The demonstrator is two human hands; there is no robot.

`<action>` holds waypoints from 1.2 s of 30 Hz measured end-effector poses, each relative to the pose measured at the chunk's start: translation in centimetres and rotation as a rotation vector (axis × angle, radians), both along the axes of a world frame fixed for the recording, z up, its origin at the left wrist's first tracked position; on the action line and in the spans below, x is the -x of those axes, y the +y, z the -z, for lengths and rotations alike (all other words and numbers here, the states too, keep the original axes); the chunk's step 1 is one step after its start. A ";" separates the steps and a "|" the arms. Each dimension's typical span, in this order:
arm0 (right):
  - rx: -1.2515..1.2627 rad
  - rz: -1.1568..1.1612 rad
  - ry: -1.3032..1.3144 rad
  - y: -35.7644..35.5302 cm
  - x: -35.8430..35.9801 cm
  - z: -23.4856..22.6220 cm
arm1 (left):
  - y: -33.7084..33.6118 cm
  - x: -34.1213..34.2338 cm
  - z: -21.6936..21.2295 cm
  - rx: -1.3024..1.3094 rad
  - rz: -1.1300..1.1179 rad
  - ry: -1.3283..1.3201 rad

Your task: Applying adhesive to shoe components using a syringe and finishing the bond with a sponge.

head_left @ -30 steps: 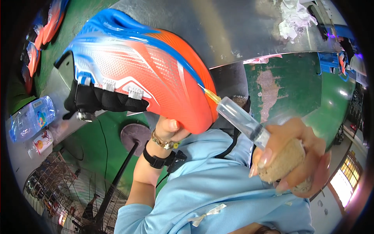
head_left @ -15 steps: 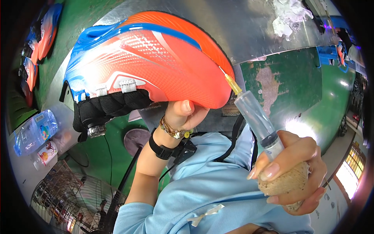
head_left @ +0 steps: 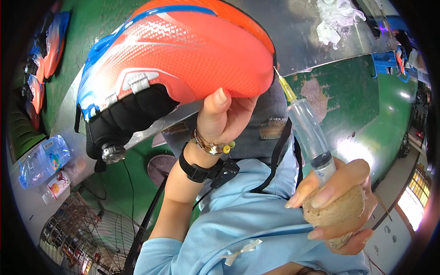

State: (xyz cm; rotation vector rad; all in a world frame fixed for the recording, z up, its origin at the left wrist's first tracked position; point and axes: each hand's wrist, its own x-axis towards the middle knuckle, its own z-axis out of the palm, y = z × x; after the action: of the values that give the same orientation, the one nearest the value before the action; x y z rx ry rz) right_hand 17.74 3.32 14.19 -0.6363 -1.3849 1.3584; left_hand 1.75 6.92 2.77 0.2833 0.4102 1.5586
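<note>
My left hand (head_left: pixel 224 117) grips a coral-red and blue sports shoe (head_left: pixel 201 55) near its toe, thumb on the upper and the other fingers partly hidden beneath. The shoe's black collar with a round dial (head_left: pixel 113 154) points down at the left. My right hand (head_left: pixel 343 197) is closed around a clear plastic syringe (head_left: pixel 306 123) and a rough beige lump (head_left: pixel 337 207), whose kind I cannot make out. A yellow-hubbed needle (head_left: pixel 286 87) on the syringe has its tip beside the sole edge at the toe; whether it touches is too fine to tell.
A grey metal tabletop (head_left: pixel 298 32) lies beyond the shoe, with crumpled white material (head_left: pixel 337 20) on it. Plastic bottles (head_left: pixel 43 160) lie at the left above a wire-caged fan (head_left: pixel 87 238). More shoes (head_left: pixel 55 46) stand at the far left. A stool (head_left: pixel 160 167) is below.
The shoe and my left hand have shifted, the toe now higher in view. The needle tip has moved up and slightly right, from the toe's side to the sole edge.
</note>
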 end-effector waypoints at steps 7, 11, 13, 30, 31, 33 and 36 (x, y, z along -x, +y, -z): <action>-0.129 -0.064 -0.013 0.8 0.7 1.0 | 1.3 -0.1 -4.9 0.067 -0.069 -0.020; -0.130 -0.053 -0.046 1.5 1.1 1.6 | 1.5 0.8 -6.6 0.272 -0.089 -0.177; -0.333 -0.130 -0.065 2.5 0.9 2.6 | 1.6 1.0 -7.1 0.428 -0.024 -0.082; -0.348 -0.102 0.081 1.8 1.5 4.9 | 1.4 2.2 -8.6 0.487 0.014 -0.149; -0.325 -0.095 0.119 1.7 1.6 4.9 | 1.4 2.3 -8.7 0.509 -0.008 -0.151; -0.374 -0.033 0.117 2.2 1.0 4.9 | 1.7 2.7 -8.5 0.469 0.000 -0.048; -0.352 0.112 0.069 2.9 -1.5 3.8 | 1.8 7.7 -6.9 0.521 0.184 -0.098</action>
State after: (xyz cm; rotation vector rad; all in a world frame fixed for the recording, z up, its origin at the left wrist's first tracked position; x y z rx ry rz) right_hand 19.22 6.25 10.35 -0.4210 -1.4646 1.0062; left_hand -5.96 8.75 9.68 -0.1554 0.6745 1.2301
